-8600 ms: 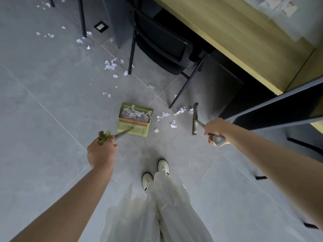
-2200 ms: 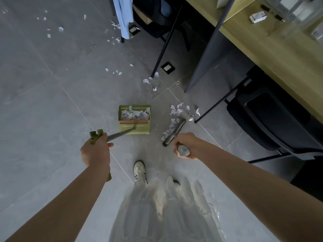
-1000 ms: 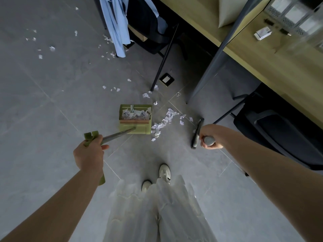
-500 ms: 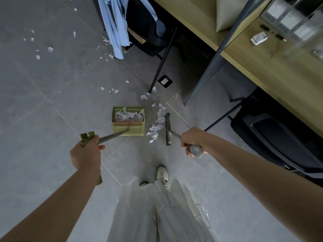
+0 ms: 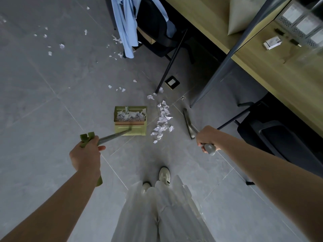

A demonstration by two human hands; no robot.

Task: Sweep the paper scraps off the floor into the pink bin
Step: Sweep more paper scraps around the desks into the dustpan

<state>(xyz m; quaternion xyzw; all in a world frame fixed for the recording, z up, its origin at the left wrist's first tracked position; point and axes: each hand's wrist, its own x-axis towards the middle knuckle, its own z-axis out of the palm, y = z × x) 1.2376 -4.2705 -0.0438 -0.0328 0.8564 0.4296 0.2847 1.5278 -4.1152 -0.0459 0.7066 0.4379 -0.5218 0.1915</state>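
Head view: on grey floor tiles (image 5: 52,119), the left hand (image 5: 85,155) grips the green dustpan (image 5: 130,121) handle; paper scraps (image 5: 162,123) lie just right of the dustpan. Beyond them, the right hand (image 5: 207,139) grips the broom (image 5: 188,124), near a wooden desk (image 5: 279,79).

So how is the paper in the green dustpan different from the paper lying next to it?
The scraps in the dustpan are packed inside the green dustpan; the pile beside it lies loose on the floor. The dustpan scraps make one tight heap; the floor pile stretches in a long strip between dustpan and broom head. Both are small, white, torn paper.
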